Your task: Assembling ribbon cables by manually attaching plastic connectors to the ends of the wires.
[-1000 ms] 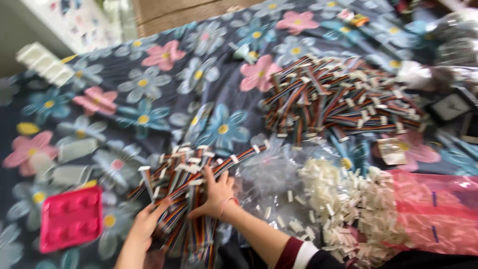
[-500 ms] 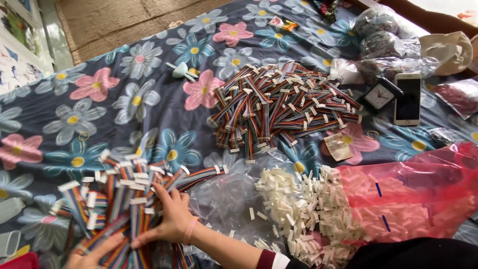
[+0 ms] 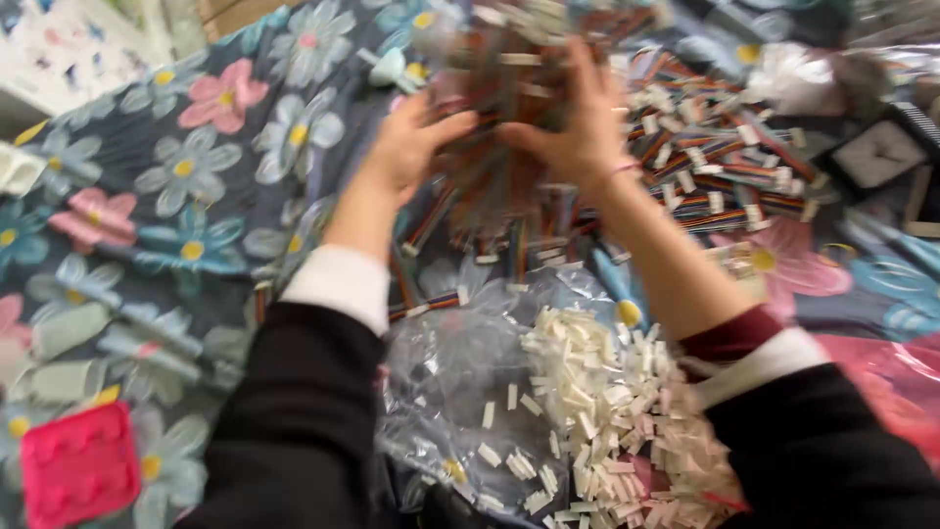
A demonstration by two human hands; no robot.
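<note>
A: Both hands are closing around a blurred bundle of rainbow ribbon cables point(image 3: 509, 127) at the upper centre, left hand point(image 3: 411, 147) and right hand point(image 3: 578, 118) pressing from either side.

B: Loose ends are dangling (grip looks partial), so strands are risking slipping onto the white connectors point(image 3: 607, 411) lying lower centre.

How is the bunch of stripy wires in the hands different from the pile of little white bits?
The wire bunch is many-coloured and long; the white pieces are plain and short. The wire bunch is lifted between the left hand and right hand; the white pieces lie on clear plastic. Both are heaps of small parts.
</note>
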